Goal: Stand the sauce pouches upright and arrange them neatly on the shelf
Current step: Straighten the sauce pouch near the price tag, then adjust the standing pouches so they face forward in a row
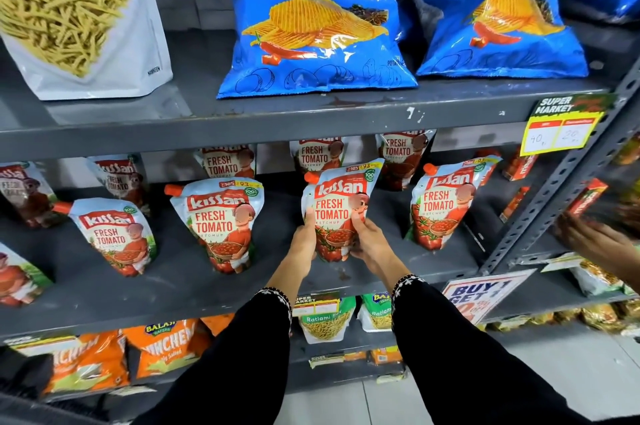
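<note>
- grey shelf [166,289]: ketchup pouches in 2 rows, front ones upright
- blue chip bags [311,19] on tier above shelf
- held pouch [337,210] mid-shelf, front row, upright
- left hand [306,237] + right hand [367,239] both gripping held pouch's sides

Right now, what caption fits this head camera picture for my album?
Left hand and right hand stand a ketchup pouch on the grey shelf.

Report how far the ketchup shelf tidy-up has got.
Done: the red-and-white ketchup pouch left of centre and another to the right stand upright. In hand: left hand and right hand grip the middle pouch. Left: back-row pouches sit unevenly.
</note>
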Demonstrator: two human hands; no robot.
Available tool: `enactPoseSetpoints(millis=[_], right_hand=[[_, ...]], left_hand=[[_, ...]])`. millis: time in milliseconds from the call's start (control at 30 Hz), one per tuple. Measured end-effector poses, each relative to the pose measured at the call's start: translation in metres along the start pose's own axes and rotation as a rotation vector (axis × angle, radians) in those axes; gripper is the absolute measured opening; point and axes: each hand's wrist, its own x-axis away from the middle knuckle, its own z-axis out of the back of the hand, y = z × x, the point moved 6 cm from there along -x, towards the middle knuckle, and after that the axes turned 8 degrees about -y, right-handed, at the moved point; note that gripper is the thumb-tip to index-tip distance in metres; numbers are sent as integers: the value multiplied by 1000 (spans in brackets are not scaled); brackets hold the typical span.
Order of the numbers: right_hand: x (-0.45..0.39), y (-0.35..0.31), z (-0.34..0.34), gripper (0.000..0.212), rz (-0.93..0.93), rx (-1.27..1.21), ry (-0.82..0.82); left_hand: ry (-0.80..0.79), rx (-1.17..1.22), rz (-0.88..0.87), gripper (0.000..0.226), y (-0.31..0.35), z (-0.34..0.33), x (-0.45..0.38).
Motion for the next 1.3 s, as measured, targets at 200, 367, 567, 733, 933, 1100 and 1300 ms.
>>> enactPoseSetpoints(millis=[200,367,567,733,933,1100,1300], right_hand=[[2,-2,1,25,1,19,10],[1,-1,3,26,6,23,0],[-1,3,8,52,-16,30,52],[-1,10,12,59,40,38,148],[10,21,-1,57,103,116,342],[27,43,-34,48,89,202,620],[28,74,-112,51,15,237,582]], left_hand=[[8,19,14,66,-3,0,-1],[28,9,11,65,-2,0,-1],[61,11,22,64,-6,3,-1],[141,-24,43,74,-12,20,5],[151,-59,83,81,-15,60,22],[142,-33,72,74,-19,114,42],[37,-135,104,69,-19,176,56]])
